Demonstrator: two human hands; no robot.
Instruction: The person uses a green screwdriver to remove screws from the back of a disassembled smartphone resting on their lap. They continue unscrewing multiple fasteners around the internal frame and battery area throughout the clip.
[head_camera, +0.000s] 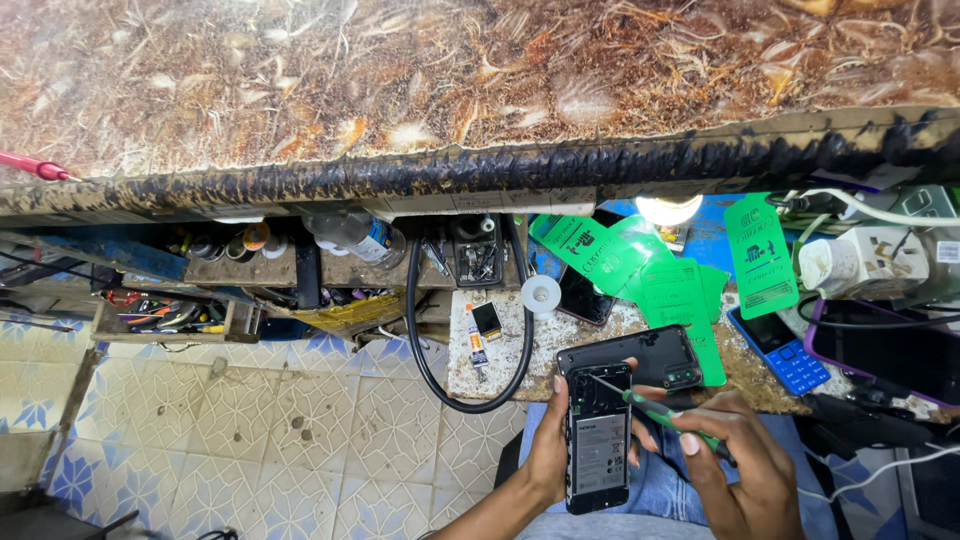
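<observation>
Opened phone (598, 438) held upright in left hand (548, 452), just below the desk (500, 372) edge, grip closed around its sides. Right hand (735, 462) pinching a green screwdriver (660, 411), tip touching the phone's upper corner. Likely light, stiff, fragile inside; best held by the edges. Back cover (630, 356) lying just above the phone.

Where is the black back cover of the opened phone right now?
The black plastic back cover lies on the speckled workbench edge, just beyond the opened phone held in the left hand, beside the green packets.
</observation>
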